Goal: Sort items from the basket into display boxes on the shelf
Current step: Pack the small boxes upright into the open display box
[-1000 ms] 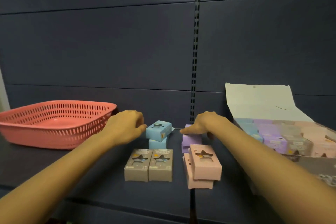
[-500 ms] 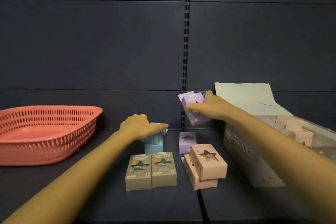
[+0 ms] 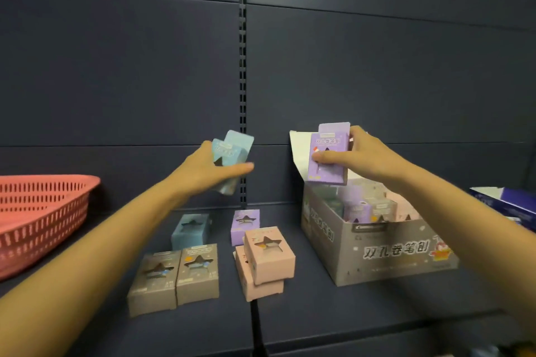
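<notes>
Higher now, the left hand (image 3: 203,174) is gripping a blue box (image 3: 235,148). The right hand (image 3: 365,156) is pinching a purple box (image 3: 329,148) above the display box (image 3: 391,252).

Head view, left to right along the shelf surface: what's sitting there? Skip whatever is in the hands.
Red basket → left grey box → right grey box → stacked pink boxes → open display box → blue-and-white box at the right edge. The loose blue and purple boxes behind overlap these, so they are omitted.

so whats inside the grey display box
Upright rows of greenish boxes, purple boxes and pink boxes. The front wall of the display box hides their lower parts; the right arm covers some.
</notes>
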`<state>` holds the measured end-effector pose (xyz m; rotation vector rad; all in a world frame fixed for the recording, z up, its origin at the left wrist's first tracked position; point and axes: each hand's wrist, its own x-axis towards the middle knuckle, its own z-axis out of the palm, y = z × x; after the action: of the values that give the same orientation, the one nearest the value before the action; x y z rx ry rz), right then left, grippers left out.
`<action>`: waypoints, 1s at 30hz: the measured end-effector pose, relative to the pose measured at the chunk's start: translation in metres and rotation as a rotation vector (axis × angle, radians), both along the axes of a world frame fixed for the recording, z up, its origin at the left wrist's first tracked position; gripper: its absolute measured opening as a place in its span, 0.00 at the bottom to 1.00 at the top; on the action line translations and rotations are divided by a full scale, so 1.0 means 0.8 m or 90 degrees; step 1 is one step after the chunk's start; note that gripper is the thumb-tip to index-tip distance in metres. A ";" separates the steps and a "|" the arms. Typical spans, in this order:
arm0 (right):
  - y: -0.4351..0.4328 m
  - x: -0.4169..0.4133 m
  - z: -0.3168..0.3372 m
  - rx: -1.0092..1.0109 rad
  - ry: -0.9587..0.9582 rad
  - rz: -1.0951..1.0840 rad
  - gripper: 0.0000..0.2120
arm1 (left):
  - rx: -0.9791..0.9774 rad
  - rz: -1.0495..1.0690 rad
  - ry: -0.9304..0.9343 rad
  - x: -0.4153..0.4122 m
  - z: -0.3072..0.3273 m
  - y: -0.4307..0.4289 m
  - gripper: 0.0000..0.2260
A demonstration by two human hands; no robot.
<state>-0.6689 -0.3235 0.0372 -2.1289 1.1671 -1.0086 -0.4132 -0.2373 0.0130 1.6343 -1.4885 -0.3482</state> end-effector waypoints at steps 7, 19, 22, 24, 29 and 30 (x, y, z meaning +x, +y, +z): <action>-0.013 -0.065 0.009 -0.032 -0.044 0.010 0.19 | -0.065 -0.218 0.141 -0.131 0.033 0.000 0.05; -0.058 -0.157 -0.003 -0.021 0.005 0.094 0.20 | 0.021 -0.124 -0.079 -0.199 0.008 -0.044 0.20; -0.067 -0.166 -0.011 -0.011 0.054 0.133 0.21 | 0.044 -0.107 -0.206 -0.201 0.000 -0.043 0.19; -0.068 -0.167 -0.016 0.000 0.093 0.162 0.20 | 0.055 -0.100 -0.271 -0.204 -0.003 -0.041 0.19; -0.063 -0.155 -0.026 -0.010 0.172 0.221 0.19 | 0.144 -0.018 -0.433 -0.205 0.000 -0.047 0.20; -0.062 -0.151 -0.028 -0.023 0.199 0.228 0.19 | 0.160 -0.003 -0.458 -0.206 0.001 -0.048 0.20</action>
<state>-0.7894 -0.3728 0.0152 -2.4714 0.8545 -0.5554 -0.5778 -0.2761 0.0142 2.0859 -2.0315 0.0765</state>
